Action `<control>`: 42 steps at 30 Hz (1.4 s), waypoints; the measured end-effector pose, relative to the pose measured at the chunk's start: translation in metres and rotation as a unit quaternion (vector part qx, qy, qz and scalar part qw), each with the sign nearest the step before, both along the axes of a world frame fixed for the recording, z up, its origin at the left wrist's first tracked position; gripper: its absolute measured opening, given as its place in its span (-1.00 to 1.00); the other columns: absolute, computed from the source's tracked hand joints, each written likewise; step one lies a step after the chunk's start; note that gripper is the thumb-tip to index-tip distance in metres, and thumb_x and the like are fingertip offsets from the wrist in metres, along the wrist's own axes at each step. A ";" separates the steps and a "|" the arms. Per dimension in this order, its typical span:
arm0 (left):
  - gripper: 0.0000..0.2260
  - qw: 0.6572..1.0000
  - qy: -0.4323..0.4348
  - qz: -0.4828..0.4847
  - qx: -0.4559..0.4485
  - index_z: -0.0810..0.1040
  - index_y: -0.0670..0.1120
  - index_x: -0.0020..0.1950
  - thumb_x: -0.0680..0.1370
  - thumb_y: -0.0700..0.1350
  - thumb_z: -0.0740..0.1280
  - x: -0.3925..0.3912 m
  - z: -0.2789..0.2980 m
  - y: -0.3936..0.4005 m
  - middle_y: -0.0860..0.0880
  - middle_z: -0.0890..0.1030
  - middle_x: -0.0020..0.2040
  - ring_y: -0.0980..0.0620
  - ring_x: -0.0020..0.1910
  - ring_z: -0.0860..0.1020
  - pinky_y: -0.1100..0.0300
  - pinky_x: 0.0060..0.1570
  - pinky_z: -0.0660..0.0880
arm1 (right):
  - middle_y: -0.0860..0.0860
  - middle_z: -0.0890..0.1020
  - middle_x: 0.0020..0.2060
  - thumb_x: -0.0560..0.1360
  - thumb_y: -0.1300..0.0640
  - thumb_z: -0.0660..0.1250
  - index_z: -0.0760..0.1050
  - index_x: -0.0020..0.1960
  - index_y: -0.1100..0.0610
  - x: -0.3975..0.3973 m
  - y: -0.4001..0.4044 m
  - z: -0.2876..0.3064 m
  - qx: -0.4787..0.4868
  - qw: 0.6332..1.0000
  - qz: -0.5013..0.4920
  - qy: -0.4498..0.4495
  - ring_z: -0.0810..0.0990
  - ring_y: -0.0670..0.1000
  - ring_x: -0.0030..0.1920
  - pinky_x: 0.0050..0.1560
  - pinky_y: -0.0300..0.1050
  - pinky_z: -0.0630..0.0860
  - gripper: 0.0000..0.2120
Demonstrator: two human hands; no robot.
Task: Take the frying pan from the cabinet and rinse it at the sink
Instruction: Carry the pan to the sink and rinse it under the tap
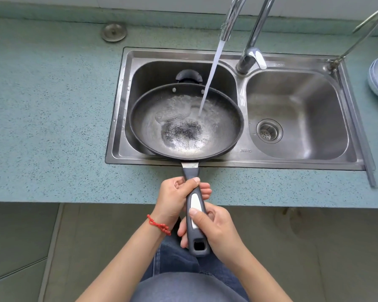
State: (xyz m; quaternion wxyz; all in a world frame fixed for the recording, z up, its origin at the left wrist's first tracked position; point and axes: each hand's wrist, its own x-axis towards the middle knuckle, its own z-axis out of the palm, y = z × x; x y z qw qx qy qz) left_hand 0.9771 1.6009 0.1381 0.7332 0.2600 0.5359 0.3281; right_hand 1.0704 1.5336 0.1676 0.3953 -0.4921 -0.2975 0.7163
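Frying pan (184,123) sits over sink's (238,159) left basin under running water; rigid, prob heavy w/ water, wet = slippery. Left hand (175,198) & right hand (216,229) both wrap the handle (195,210); best hold.

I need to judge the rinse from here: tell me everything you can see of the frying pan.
The frying pan is dark, round and shallow, with two rivets on its far wall. It is held over the left basin of the sink, water pooling and bubbling inside. Its long grey handle reaches back over the counter, gripped by the left hand and right hand.
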 end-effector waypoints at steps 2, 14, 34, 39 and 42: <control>-0.82 1.000 0.000 0.003 0.000 0.58 -0.31 -0.25 0.49 -0.27 0.27 0.000 -0.003 0.003 -0.11 0.68 -0.37 -0.02 -0.36 0.65 0.21 -0.29 0.61 | 0.03 0.65 -0.45 0.47 0.12 0.19 0.44 -0.19 0.31 0.000 0.004 -0.001 -0.001 1.000 0.003 -0.005 0.58 -0.01 -0.52 -0.46 -0.21 0.52 -0.76; -0.86 1.000 0.001 -0.024 0.016 0.58 -0.28 -0.24 0.47 -0.27 0.28 -0.004 -0.023 0.014 -0.10 0.69 -0.36 0.00 -0.34 0.65 0.21 -0.30 0.60 | 0.09 0.63 -0.39 0.44 0.06 0.24 0.46 -0.26 0.14 0.008 0.018 -0.016 -0.017 0.996 0.046 -0.072 0.61 -0.03 -0.45 -0.39 -0.23 0.53 -0.82; -0.72 0.998 0.018 -0.057 -0.032 0.49 -0.45 0.00 0.49 -0.20 0.27 -0.001 -0.027 0.048 -0.06 0.68 -0.37 0.04 -0.37 0.64 0.23 -0.31 0.58 | -0.03 0.58 -0.57 0.55 0.13 0.22 0.50 -0.28 0.20 0.021 0.067 -0.011 -0.069 0.989 0.063 -0.115 0.59 -0.04 -0.54 -0.50 -0.20 0.56 -0.73; -0.78 0.988 0.078 -0.129 0.017 0.44 -0.27 -0.22 0.41 -0.13 0.39 -0.006 -0.018 0.042 -0.04 0.48 -0.37 0.13 -0.35 0.50 0.39 -0.39 0.46 | 0.02 0.48 -0.41 0.47 0.00 0.31 0.51 -0.25 0.24 0.027 0.066 -0.023 -0.014 0.983 0.064 -0.172 0.46 -0.18 -0.47 -0.47 -0.36 0.42 -0.70; -0.85 0.982 0.100 -0.155 0.042 0.49 -0.27 -0.03 0.49 -0.20 0.32 -0.009 -0.013 0.034 0.08 0.59 -0.35 0.27 -0.35 0.56 0.42 -0.36 0.47 | -0.05 0.52 -0.44 0.49 0.03 0.32 0.52 -0.24 0.22 0.037 0.067 -0.030 -0.008 0.980 0.065 -0.188 0.49 -0.17 -0.44 -0.42 -0.34 0.44 -0.74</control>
